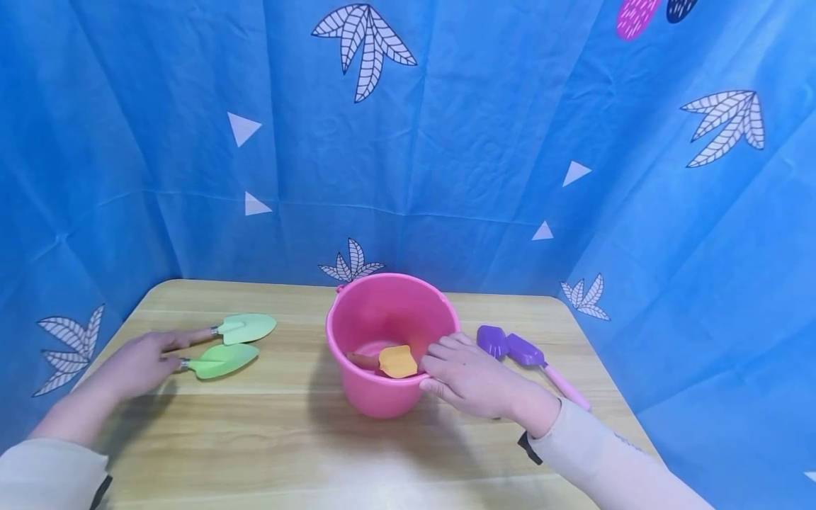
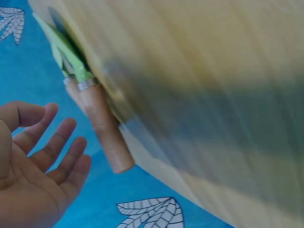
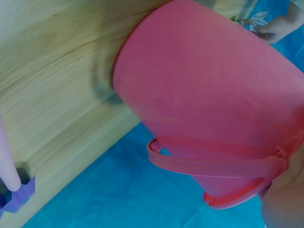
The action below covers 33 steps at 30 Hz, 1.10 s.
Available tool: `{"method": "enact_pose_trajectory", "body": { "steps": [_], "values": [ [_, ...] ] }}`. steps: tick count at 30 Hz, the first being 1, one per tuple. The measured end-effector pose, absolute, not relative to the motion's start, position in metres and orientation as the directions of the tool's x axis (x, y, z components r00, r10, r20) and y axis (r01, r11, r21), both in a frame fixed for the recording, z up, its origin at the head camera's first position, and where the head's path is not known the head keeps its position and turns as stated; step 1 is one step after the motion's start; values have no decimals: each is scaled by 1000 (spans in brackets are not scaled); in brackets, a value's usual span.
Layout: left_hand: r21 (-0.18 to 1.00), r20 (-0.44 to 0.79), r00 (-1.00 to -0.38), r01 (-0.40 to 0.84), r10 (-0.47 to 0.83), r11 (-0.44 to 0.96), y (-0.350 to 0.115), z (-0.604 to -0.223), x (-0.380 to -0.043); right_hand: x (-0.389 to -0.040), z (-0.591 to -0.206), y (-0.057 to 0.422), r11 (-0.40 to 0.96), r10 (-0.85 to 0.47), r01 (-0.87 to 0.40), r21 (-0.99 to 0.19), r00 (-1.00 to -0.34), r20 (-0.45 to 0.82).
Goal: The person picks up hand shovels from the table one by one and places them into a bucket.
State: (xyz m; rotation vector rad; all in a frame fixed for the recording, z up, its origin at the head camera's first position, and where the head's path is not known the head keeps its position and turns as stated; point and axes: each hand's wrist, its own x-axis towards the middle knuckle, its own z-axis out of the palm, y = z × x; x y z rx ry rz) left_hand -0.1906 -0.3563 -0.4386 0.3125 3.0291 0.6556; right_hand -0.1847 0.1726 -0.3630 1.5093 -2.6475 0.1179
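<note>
A pink bucket [image 1: 393, 397] stands upright at the middle of the table. Inside it lies a yellow hand trowel [image 1: 398, 362] with a wooden handle. My right hand [image 1: 474, 375] grips the bucket's near right rim, fingers over the edge and thumb outside; the right wrist view shows the bucket's side and pink carrying handle [image 3: 213, 166]. On the left are two trowels with wooden handles, a mint one [image 1: 247, 329] and a lime green one [image 1: 223, 360]. Beside their handles, my left hand [image 2: 42, 166] has its fingers spread and loosely bent, holding nothing.
To the right of the bucket lie purple-headed tools [image 1: 525, 350], one with a pink handle [image 1: 566, 386], partly behind my right hand. The wooden table [image 1: 268, 439] is bordered by a blue patterned cloth [image 1: 408, 156] at the back and sides.
</note>
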Motion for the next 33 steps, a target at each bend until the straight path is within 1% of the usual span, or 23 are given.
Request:
{"method": "enact_pose_trajectory", "body": {
  "steps": [4, 8, 19, 28, 33],
  "values": [
    [372, 25, -985, 169, 172, 913, -363, -451, -193, -185, -364, 173, 507, -854, -862, -14, -504, 127],
    [351, 6, -989, 137, 144, 926, -369, -458, -194, -186, -363, 172, 512, -851, -859, -20, -510, 127],
    [297, 10, -992, 125, 128, 947, -372, -460, -193, -186, -366, 172, 515, -848, -856, -46, -517, 118],
    [349, -14, -992, 113, 126, 930, -382, -470, -194, -185, -368, 174, 515, -848, -856, -49, -517, 114],
    [346, -25, -993, 101, 117, 933, -385, -474, -196, -185, -367, 174, 516, -847, -855, -53, -519, 114]
  ]
}}
